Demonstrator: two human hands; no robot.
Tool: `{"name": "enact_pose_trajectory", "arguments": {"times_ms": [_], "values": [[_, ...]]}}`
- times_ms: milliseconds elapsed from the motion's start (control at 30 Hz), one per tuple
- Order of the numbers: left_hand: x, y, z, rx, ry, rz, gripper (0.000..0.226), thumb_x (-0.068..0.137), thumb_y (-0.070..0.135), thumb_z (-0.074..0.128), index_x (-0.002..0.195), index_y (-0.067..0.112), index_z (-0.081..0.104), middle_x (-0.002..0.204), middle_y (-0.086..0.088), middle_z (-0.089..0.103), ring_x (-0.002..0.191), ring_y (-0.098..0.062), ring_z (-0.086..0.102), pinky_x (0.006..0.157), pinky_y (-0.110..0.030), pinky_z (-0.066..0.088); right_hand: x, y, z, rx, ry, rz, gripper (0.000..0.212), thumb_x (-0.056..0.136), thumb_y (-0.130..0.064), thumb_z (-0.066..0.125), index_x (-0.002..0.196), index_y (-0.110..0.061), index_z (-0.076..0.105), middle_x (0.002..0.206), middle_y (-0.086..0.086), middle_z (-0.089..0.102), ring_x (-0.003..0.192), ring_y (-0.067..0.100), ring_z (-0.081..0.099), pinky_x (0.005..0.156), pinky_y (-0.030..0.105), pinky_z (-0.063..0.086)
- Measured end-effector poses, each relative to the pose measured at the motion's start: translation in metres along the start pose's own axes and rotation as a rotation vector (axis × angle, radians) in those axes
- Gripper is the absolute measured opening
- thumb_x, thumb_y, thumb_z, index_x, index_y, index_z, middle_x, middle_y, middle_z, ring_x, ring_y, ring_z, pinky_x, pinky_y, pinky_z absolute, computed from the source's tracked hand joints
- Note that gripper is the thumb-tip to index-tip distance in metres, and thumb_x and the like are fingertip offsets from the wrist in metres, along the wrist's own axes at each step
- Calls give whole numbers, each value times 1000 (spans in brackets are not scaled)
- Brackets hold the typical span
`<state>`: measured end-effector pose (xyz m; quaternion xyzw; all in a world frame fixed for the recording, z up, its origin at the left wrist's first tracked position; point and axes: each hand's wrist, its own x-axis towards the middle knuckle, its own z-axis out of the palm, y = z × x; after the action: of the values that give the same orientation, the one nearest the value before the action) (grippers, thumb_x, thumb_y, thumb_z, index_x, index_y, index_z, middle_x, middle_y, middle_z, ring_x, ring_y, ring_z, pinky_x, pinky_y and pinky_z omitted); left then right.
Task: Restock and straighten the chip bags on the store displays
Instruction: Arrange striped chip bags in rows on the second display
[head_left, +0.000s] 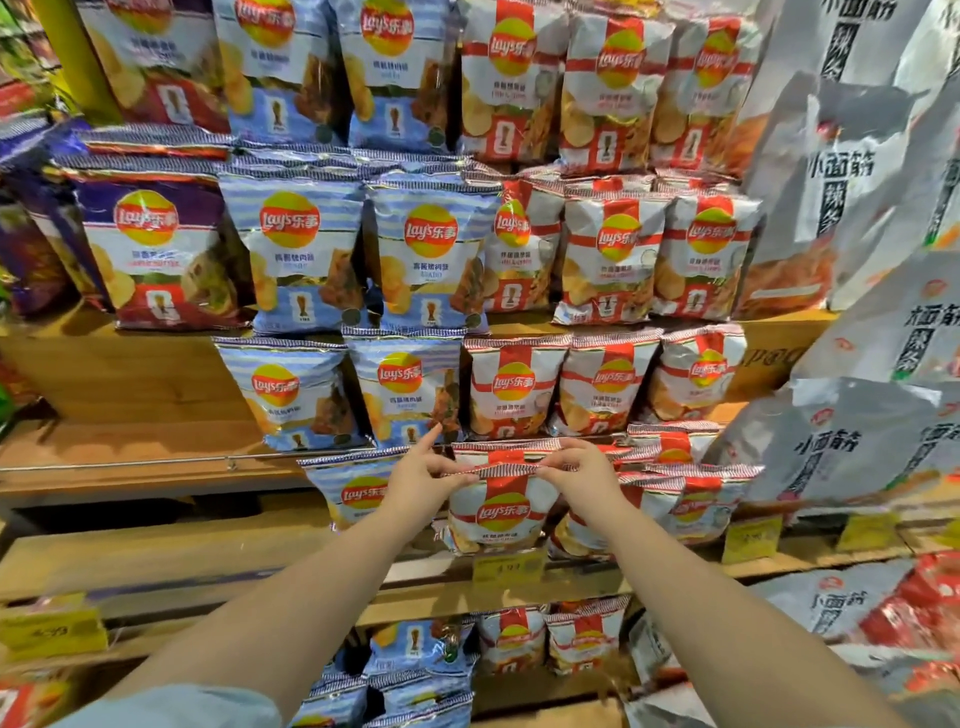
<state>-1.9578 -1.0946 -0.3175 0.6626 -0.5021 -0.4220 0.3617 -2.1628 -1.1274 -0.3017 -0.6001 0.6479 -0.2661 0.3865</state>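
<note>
I have both hands up at the wooden shelf (156, 551); my left hand (418, 480) pinches the left end of the crimped top seam of a red-and-white chip bag (501, 512), its index finger pointing up toward the row above; my right hand (576, 475) pinches the same seam at its right end, fingers curled over the edge. The bag stands upright at the front of the shelf, just above a yellow price tag (508, 566); a blue-striped bag (358, 488) sits just beside it on the left, partly behind my left hand; more red-and-white bags (691, 499) crowd it on the right. Above, rows of blue bags (296, 395) and red ones fill the upper shelves; a purple bag (156, 244) stands at the far left; large silver bags (841, 156) with black lettering hang along the right side.
</note>
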Motion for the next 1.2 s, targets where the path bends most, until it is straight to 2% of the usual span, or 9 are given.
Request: {"name": "enact_pose_trajectory", "arguments": {"times_ms": [133,233,300,400,467,567,900,1033,1200], "values": [[5,4,7,243,25,49,6,78,36,75,77,40,70,154,17,18,147,-16,7,117,-50,13,9,10,-4,-32,-17,-32,13,86,-14,68,94,-6,73,133,3,44,121,13,41,91,20,27],[10,6,8,602,77,105,11,81,52,65,86,44,72,156,19,11,147,-15,-8,114,-54,-9,15,17,-1,-150,-4,-127,7,87,-16,67,89,-11,72,136,1,40,129,15,36,100,23,28],[11,8,8,717,106,162,15,84,52,61,89,42,72,157,18,8,146,-18,-15,112,-58,-14,17,17,-1,-294,40,-210,7,85,-18,70,86,-12,74,137,5,44,132,23,36,110,34,30],[13,11,7,826,120,232,17,86,52,58,91,44,72,157,18,5,144,-20,-22,107,-58,-22,26,26,1,-614,145,-421,7,69,-18,83,70,-18,76,122,14,62,122,41,49,104,62,33],[16,11,8,876,115,265,18,87,53,57,93,44,72,157,18,6,143,-19,-25,103,-54,-29,26,27,0,-701,185,-458,13,64,-20,86,63,-23,74,121,12,64,121,43,50,103,64,26],[18,13,11,922,90,285,20,88,51,57,97,42,72,157,16,7,141,-17,-25,103,-52,-29,26,27,0,-704,180,-432,16,64,-19,86,59,-24,72,124,10,62,125,42,47,104,65,20],[23,11,12,1032,7,272,19,89,45,59,94,32,72,159,11,7,140,-24,-28,104,-62,-25,32,33,2,-865,82,-481,20,56,-31,90,65,-27,73,113,7,68,114,39,58,94,68,33],[22,4,14,1120,-45,193,20,90,47,56,96,35,71,159,10,5,142,-28,-26,93,-56,-36,27,29,6,-1010,-102,-410,28,92,-41,55,116,-30,64,150,2,35,144,30,13,113,58,-3],[25,-1,21,1213,-70,97,19,93,45,53,93,35,69,160,6,-2,140,-33,-30,90,-61,-36,26,23,13,-1046,-161,-355,31,98,-40,45,126,-35,56,159,2,10,146,31,-8,111,55,-13]]}}
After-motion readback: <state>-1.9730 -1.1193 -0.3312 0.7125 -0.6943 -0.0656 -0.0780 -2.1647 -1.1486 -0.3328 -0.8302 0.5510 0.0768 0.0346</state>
